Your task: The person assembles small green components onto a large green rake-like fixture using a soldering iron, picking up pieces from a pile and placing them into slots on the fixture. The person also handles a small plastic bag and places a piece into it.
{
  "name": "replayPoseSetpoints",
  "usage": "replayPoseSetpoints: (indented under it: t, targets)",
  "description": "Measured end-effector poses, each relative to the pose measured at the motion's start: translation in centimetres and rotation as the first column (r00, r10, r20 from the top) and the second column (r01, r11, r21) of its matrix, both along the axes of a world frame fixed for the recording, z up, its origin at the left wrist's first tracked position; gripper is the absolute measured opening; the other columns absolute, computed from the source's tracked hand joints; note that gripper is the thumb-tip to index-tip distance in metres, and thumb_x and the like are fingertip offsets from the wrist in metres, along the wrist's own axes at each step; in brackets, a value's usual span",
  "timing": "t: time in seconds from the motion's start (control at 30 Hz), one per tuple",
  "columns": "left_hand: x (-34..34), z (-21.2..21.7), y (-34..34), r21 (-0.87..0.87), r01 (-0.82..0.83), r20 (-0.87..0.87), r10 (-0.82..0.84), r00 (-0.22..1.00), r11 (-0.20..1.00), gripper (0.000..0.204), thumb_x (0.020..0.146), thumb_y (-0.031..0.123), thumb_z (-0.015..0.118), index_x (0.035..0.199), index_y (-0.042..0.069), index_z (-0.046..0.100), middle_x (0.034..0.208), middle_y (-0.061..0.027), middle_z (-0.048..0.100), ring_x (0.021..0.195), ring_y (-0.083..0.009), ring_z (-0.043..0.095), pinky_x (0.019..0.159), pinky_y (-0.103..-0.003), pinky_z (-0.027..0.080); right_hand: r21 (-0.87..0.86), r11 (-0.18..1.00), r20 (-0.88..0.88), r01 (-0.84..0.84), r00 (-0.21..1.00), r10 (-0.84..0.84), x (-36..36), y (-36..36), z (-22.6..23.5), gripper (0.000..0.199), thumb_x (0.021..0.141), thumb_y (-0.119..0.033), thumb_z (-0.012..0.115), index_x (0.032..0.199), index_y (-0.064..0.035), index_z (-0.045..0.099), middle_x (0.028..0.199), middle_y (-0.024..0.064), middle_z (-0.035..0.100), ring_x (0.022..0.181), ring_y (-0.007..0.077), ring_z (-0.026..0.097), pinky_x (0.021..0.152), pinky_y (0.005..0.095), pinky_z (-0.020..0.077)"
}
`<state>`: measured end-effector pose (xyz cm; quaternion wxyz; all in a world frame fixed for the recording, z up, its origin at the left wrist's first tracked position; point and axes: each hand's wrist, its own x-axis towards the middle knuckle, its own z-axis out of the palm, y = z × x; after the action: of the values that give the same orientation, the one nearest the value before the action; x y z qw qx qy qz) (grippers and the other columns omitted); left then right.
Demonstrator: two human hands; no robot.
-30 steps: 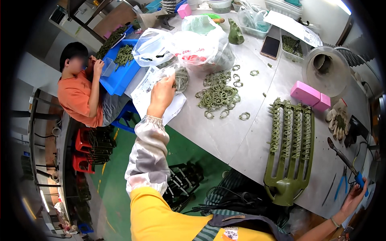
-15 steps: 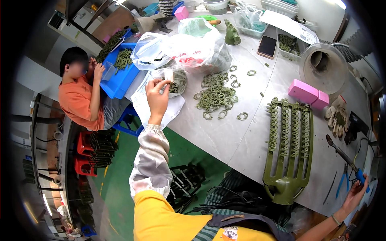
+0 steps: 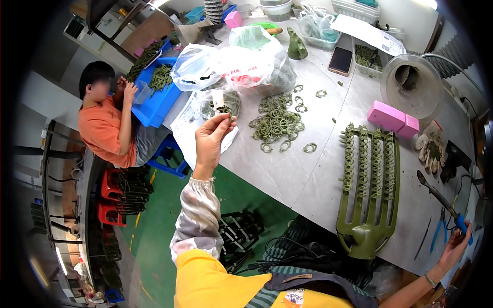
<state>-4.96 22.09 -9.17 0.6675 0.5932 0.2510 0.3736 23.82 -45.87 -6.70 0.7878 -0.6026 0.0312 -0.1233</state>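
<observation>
My left hand [image 3: 209,142] is raised over the near left edge of the table, thumb and fingertips pinched together. Whatever is in the pinch is too small to make out against the clear plastic bag [image 3: 234,104] of small dark green pieces just beyond. To its right lies a heap of green rings [image 3: 280,122]. At the far right, my right hand [image 3: 452,250] is closed round the blue handle of a soldering iron [image 3: 440,199], its tip pointing up and left. Between the hands rests an olive-green slotted plastic part [image 3: 367,205], with rows of small green pieces along its bars.
Pink blocks [image 3: 387,117], a stained glove [image 3: 430,149], blue-handled pliers [image 3: 439,229] and a funnel-shaped hood [image 3: 411,87] are on the right. Beyond are a phone [image 3: 340,60] and white bags [image 3: 251,66]. A person in orange [image 3: 107,131] sits left beside a blue tray [image 3: 167,105].
My left hand has drawn back from the bag, toward me and slightly right, and its fingertips have come together. My right hand keeps holding the soldering iron in nearly the same place.
</observation>
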Motion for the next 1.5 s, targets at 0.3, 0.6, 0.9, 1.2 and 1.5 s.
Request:
replayPoseSetpoints:
  t: [0.3,0.6,0.9,1.2,1.5]
  targets:
    - [-0.7,-0.7,3.9,0.411,-0.092,-0.349,0.250,0.903,0.907,0.031,0.093,0.008,0.064,0.123,0.001,0.063,0.100,-0.0101,0.070,0.078,-0.0125,0.065,0.074,-0.025,0.054,-0.035,0.999,0.018,-0.005,1.000,0.006,-0.9,-1.0,-0.3,0.030,0.098,-0.024,0.060,0.117,-0.0009,0.063,0.111,0.0041,0.063,0.080,0.0069,0.061,0.076,0.0166,0.0538]
    - [6.2,-0.8,-8.3,0.634,0.453,-0.547,-0.051,0.836,0.627,0.019,0.087,0.005,0.068,0.106,0.001,0.069,0.091,-0.0084,0.068,0.076,-0.0159,0.066,0.071,-0.028,0.053,0.033,0.999,-0.010,0.015,1.000,-0.014,-1.8,-0.7,-0.2,0.028,0.099,-0.022,0.059,0.116,-0.0003,0.063,0.108,0.0049,0.063,0.079,0.0078,0.060,0.076,0.0166,0.0538]
    - [11.6,-3.1,-11.5,0.749,0.612,-0.627,-0.026,0.779,0.254,0.025,0.081,0.008,0.071,0.106,0.005,0.068,0.104,-0.0105,0.066,0.090,-0.0288,0.064,0.079,-0.038,0.053,0.074,0.997,-0.056,0.005,0.998,-0.001,-1.8,0.1,0.9,0.025,0.096,-0.025,0.063,0.108,-0.0028,0.066,0.095,0.0035,0.064,0.074,0.0061,0.059,0.071,0.0158,0.0521]
    - [14.1,-0.2,-13.5,0.067,0.380,-0.399,-0.325,0.858,0.922,0.016,0.095,0.007,0.061,0.105,-0.005,0.068,0.093,-0.0076,0.068,0.082,-0.0139,0.068,0.072,-0.025,0.058,0.052,0.998,-0.092,-0.033,0.995,0.037,0.5,4.4,-0.3,0.022,0.094,-0.025,0.065,0.100,-0.0038,0.066,0.092,0.0040,0.066,0.068,0.0087,0.060,0.065,0.0210,0.0513]
    - [25.2,2.7,-23.3,0.506,0.685,-0.547,-0.419,0.725,0.524,0.021,0.089,0.006,0.068,0.109,0.003,0.071,0.094,-0.0090,0.072,0.080,-0.0120,0.067,0.072,-0.027,0.053,-0.012,0.979,-0.039,-0.205,0.978,0.205,3.4,9.4,-0.5,0.020,0.094,-0.022,0.065,0.100,-0.0027,0.066,0.095,0.0062,0.068,0.070,0.0113,0.064,0.066,0.0250,0.0536]
